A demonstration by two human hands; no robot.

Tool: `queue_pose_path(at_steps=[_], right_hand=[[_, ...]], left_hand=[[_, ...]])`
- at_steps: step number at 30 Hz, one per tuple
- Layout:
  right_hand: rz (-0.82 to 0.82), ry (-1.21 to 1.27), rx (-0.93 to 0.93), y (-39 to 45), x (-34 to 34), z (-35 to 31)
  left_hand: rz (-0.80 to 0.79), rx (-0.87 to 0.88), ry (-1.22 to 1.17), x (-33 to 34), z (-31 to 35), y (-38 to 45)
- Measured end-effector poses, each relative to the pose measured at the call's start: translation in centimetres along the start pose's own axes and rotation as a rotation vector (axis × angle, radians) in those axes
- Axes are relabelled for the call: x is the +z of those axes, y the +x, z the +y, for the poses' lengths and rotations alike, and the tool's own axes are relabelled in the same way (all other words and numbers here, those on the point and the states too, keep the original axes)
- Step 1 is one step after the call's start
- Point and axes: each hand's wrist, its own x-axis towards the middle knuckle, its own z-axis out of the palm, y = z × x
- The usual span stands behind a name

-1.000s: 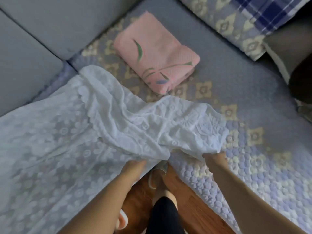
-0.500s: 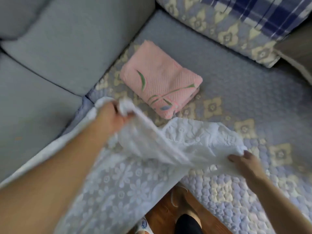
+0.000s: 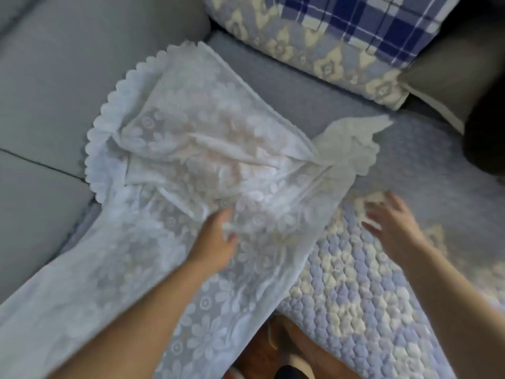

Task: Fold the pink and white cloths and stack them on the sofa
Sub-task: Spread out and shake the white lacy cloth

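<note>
The white lace cloth with a scalloped edge lies loosely bunched across the sofa seat and trails off to the lower left. It covers the folded pink cloth, which shows only as a faint pink tint through the lace. My left hand rests on the white cloth near its middle, fingers curled into the fabric. My right hand hovers to the right over the quilted seat cover, fingers spread, holding nothing. The frame is blurred.
Grey back cushions rise at the left. A blue plaid pillow on a patterned cover lies at the top right, beside a dark cushion. Wooden floor and my feet show at the bottom edge.
The white cloth's near end has been thrown forward over the pink cloth, hiding it. My right hand has let go of the cloth; my left hand has come down onto it.
</note>
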Motion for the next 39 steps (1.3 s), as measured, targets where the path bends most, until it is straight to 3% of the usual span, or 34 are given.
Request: queue_pose_path(at_steps=[5, 8, 10, 12, 14, 16, 18, 21, 23, 25, 27, 29, 31, 34, 39], right_hand=[[0.015, -0.331, 0.183, 2.6, 1.2, 3.8], [-0.019, -0.310, 0.144, 5.2, 4.5, 2.6], [0.021, -0.177, 0.099, 7.2, 6.9, 1.5], [0.025, -0.084, 0.084, 9.6, 8.7, 1.0], [0.042, -0.106, 0.085, 10.6, 9.0, 0.6], [0.176, -0.193, 0.035, 9.5, 7.6, 0.0], [0.274, -0.118, 0.000, 7.4, 4.1, -0.4], [0.109, 0.073, 0.134, 4.2, -2.8, 0.4], [-0.038, 0.055, 0.257, 3.4, -6.3, 1.1], [-0.060, -0.146, 0.418, 3.2, -8.2, 2.2], [0.068, -0.625, 0.433, 4.0, -8.6, 3.1], [0.331, -1.042, 0.148, 5.5, -7.1, 2.3], [0.406, -1.000, -0.187, 7.1, -4.7, 0.6], [0.332, -1.034, -0.294, 10.4, -1.1, -2.3], [0.260, -1.471, -0.284, 15.6, -0.5, -3.7]], left_hand=[[-0.320, -0.091, 0.234, 7.9, -4.8, -9.6], [-0.451, 0.050, 0.391, 10.8, -4.5, -10.9], [-0.353, 0.091, 0.420, 12.5, -3.7, -10.4], [-0.194, -0.023, 0.370, 14.7, -3.4, -8.7], [-0.133, -0.146, 0.307, 16.1, -2.9, -7.2], [-0.172, -0.157, 0.345, 16.6, -2.6, -6.7], [-0.315, -0.104, 0.359, 15.9, -2.1, -7.0], [-0.471, -0.023, 0.276, 14.4, -1.7, -8.9], [-0.425, 0.026, 0.233, 13.0, -1.0, -8.9], [-0.269, 0.118, 0.207, 11.3, 0.2, -6.4], [-0.036, 0.206, 0.178, 8.5, 2.6, -1.7], [0.192, 0.341, 0.234, 5.3, 5.8, 3.8], [0.331, 0.450, 0.359, 2.1, 9.3, 9.4], [0.344, 0.468, 0.549, -2.2, 13.2, 17.2], [0.177, 0.519, 0.838, -4.2, 17.6, 26.1]])
